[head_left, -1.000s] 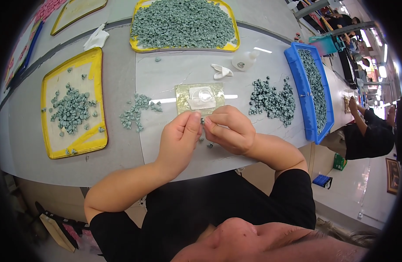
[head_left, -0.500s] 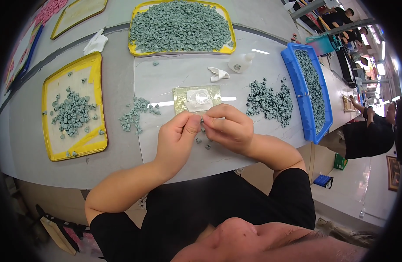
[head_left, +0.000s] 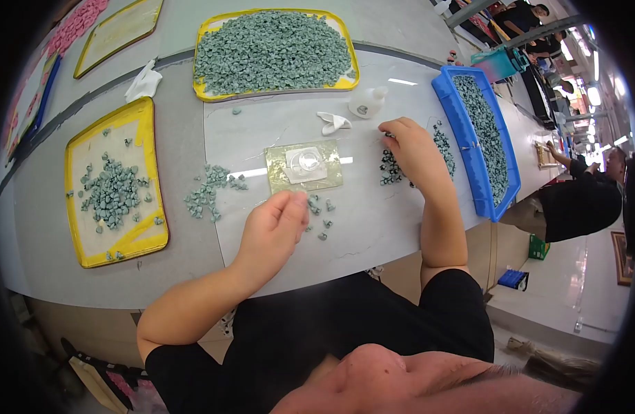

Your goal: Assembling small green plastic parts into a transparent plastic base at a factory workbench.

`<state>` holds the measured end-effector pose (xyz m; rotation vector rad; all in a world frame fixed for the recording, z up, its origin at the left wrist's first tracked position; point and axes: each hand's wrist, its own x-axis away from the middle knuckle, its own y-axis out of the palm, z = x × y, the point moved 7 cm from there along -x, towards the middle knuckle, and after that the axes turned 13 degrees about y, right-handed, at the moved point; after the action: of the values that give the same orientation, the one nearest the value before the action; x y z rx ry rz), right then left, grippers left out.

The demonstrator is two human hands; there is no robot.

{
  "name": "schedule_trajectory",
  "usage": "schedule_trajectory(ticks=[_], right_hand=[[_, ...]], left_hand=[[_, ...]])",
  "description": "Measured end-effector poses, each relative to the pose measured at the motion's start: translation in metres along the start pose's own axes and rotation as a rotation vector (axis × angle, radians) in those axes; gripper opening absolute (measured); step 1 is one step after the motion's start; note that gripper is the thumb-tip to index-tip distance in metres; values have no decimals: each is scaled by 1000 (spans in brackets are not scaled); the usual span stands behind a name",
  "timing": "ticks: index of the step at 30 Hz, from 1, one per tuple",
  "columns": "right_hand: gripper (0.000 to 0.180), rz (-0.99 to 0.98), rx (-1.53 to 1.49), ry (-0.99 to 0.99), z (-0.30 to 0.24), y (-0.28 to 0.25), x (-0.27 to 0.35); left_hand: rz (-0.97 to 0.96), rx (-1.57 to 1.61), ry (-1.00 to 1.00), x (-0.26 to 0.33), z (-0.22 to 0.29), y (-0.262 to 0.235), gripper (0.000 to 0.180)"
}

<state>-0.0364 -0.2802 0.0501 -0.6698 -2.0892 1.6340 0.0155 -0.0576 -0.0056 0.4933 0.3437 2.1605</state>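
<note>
Pinched fingertips on the left hand [head_left: 275, 228] look closed on something tiny, though what can't be made out; the right hand [head_left: 408, 148] is curled down into the small green pile [head_left: 438, 148] at centre right. Going big to small: the heaped yellow tray [head_left: 276, 52] up top and the blue bin [head_left: 477, 134] are stuffed, so loads seem left. Far less is held by the left yellow tray [head_left: 114, 183]. Only a few loose green pieces [head_left: 321, 217] are scattered below the gold plate [head_left: 304, 165].

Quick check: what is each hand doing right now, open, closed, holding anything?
Left hand: fingers pinched together, contents cannot be told.
Right hand: curled on the pile of small green pieces; grasp cannot be told.
</note>
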Motion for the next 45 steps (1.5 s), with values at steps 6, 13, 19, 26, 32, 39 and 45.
schedule_trajectory(ticks=[6,13,19,26,32,39,45], right_hand=[[9,-30,35,14,7,9,-8],[9,6,-2,5,8,9,-5],[19,232,-38,-179,-34,-8,21],[24,-289,-595,-347,-84,20,58],[19,-332,-661,-347,-83,25,55],[18,-340,-764,-359,-85,31,53],[17,-406,-885,-295,-84,39,53]], left_hand=[[51,200,-59,-5,2,-6,15],[-40,1,-28,-6,-5,0,13],[-41,-43,-11,-6,-7,1,15],[-25,-237,164,-12,-3,-2,18],[1,-273,189,-11,1,-4,19],[-14,-97,132,-9,-1,-6,20],[-42,16,99,-5,3,-8,18]])
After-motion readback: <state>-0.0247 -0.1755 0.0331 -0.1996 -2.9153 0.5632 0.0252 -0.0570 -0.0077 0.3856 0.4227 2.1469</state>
